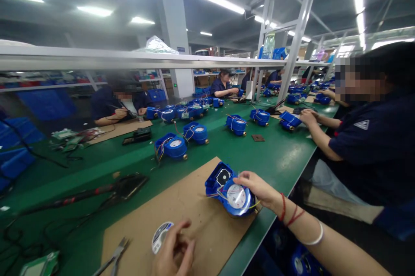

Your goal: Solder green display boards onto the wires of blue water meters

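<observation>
A blue water meter [231, 191] with a white dial and coloured wires lies on a brown cardboard mat [184, 219] near the bench's front edge. My right hand [259, 189] rests on the meter's right side, fingers curled over its top. Red cords and a pale bangle circle that wrist. Low in the view, my left hand [173, 252] has its fingers bunched and touches a small solder spool [160, 236] lying on the mat. Whether it grips the spool is unclear.
Pliers [113, 258] lie at the mat's left edge. A soldering iron [78, 196] and a dark stand [128, 185] sit to the left on the green bench [279, 159]. Further blue meters [171, 146] line the bench. Seated workers occupy both sides, one close on my right [372, 137].
</observation>
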Demonstrator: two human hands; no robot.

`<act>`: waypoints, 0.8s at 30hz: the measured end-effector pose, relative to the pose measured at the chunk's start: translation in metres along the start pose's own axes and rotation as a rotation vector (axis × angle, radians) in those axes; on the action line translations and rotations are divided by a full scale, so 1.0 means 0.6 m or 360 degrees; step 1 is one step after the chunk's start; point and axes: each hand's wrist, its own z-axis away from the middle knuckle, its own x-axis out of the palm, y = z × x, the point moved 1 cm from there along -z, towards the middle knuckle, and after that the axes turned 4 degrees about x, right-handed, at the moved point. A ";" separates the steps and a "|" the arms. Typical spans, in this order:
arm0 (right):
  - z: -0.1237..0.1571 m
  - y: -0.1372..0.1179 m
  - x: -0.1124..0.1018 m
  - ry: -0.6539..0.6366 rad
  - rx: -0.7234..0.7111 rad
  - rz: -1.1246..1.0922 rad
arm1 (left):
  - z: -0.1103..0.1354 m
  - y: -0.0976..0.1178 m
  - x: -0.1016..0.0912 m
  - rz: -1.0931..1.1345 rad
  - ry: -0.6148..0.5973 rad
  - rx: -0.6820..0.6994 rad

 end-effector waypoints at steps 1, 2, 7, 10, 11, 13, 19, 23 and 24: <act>-0.001 -0.001 0.012 -0.0009 -0.0012 0.0022 | -0.013 0.006 -0.013 0.0010 0.0062 -0.0050; -0.003 -0.003 0.023 -0.0022 -0.0021 0.0039 | -0.027 0.014 -0.026 -0.0072 0.0154 0.0016; -0.009 -0.012 0.048 -0.0073 -0.0061 0.0105 | -0.084 0.036 -0.024 -0.0902 -0.0192 0.0554; -0.006 -0.015 0.047 -0.0097 -0.0099 0.0150 | -0.100 0.037 0.006 -0.1003 -0.0362 0.0535; -0.005 -0.015 0.046 -0.0109 -0.0111 0.0172 | -0.103 0.038 0.013 -0.1021 -0.0406 0.0507; -0.001 -0.016 0.045 -0.0142 -0.0131 0.0224 | -0.105 0.042 0.021 -0.1029 -0.0497 0.0457; 0.003 -0.024 0.045 -0.0217 -0.0229 0.0524 | -0.095 0.047 -0.004 -0.0920 -0.0691 0.0325; 0.030 -0.061 0.050 0.0011 -0.0493 0.0800 | -0.095 0.036 -0.022 -0.0853 -0.0718 0.0179; 0.043 -0.074 0.057 0.0073 -0.0590 0.0864 | -0.096 0.035 -0.025 -0.0836 -0.0724 0.0159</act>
